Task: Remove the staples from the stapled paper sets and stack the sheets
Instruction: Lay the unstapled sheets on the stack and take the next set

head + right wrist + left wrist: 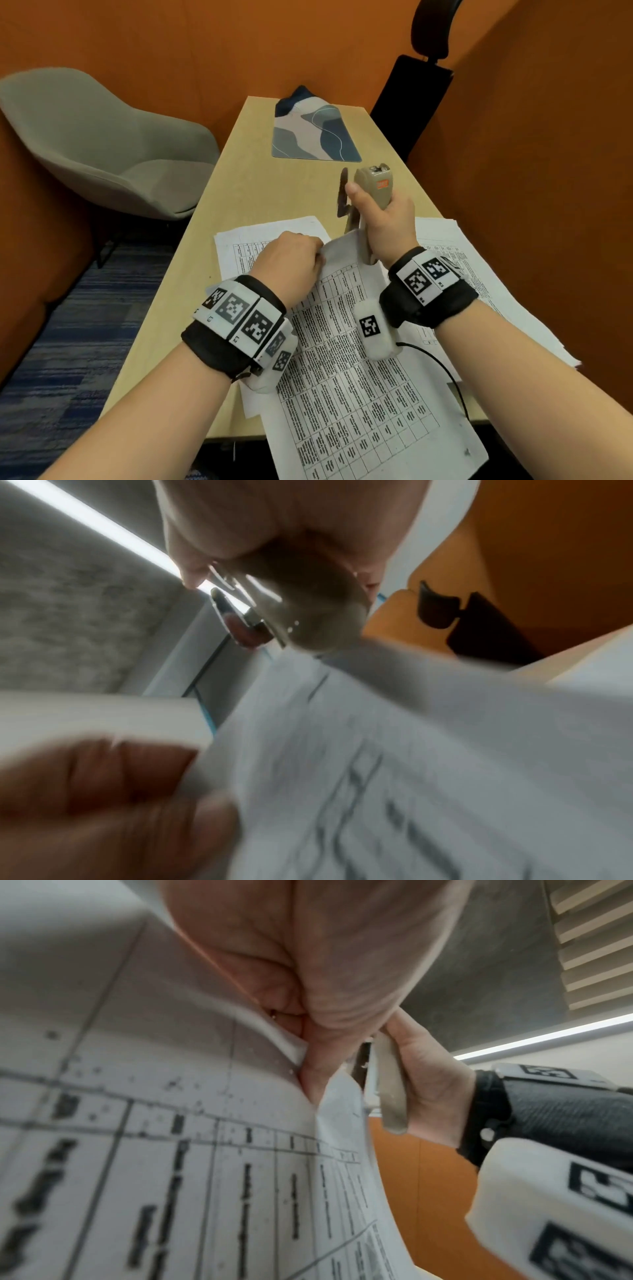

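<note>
A stapled paper set (356,370) printed with a table is lifted off the wooden table (236,178), its top edge raised. My left hand (291,260) pinches that top edge near the corner; the left wrist view shows thumb and fingers (318,1031) clamped on the sheets (205,1150). My right hand (383,222) grips a beige stapler-style staple remover (371,186) held upright, its lower end meeting the paper's top corner. The right wrist view shows the tool (308,610) above the blurred paper (411,750). The staple itself is hidden.
More printed sheets lie flat at the left (260,236) and at the right (489,274) of the table. A patterned mat (315,133) lies at the far end. A grey chair (102,144) stands left; orange walls enclose the table.
</note>
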The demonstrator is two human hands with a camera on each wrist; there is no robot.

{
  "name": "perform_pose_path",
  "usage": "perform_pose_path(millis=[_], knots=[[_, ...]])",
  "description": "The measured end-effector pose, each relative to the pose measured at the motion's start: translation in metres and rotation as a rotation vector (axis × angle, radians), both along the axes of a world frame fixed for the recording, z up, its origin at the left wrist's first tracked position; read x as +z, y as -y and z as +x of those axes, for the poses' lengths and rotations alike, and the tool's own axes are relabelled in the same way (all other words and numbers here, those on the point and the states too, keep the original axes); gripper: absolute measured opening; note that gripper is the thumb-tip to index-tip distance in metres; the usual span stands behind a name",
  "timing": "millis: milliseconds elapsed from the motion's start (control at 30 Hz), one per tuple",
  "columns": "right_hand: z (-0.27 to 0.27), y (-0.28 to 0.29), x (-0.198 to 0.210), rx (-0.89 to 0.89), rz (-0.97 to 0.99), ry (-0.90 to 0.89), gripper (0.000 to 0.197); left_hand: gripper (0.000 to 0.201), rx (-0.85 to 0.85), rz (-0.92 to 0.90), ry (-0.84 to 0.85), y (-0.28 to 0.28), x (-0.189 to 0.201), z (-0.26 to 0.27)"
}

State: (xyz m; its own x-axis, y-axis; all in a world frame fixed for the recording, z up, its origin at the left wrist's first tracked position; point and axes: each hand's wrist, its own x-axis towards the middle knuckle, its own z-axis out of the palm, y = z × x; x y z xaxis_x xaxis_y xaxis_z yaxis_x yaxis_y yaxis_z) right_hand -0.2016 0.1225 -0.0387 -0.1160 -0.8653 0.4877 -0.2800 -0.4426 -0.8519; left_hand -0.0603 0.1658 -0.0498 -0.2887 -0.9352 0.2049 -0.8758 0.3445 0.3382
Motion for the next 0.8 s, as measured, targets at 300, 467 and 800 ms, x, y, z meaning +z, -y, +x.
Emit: perform_pose_path(millis=[300,467,800], knots=[[-0.104,0.013,0.001,-0.14,0.836,-1.031,0.022,0.023,0.096,0.004,0.027,0.005,-0.013,0.011],[-0.12,0.01,-0.023,-0.19,1.013,-1.331,0.033,0.022,0.107,0.004,0.041,0.006,-0.01,0.007],[-0.078,-0.032,0.003,0.476,0.768,-0.516,0.052,0.031,0.149,-0.052,-0.184,0.015,0.01,0.002]])
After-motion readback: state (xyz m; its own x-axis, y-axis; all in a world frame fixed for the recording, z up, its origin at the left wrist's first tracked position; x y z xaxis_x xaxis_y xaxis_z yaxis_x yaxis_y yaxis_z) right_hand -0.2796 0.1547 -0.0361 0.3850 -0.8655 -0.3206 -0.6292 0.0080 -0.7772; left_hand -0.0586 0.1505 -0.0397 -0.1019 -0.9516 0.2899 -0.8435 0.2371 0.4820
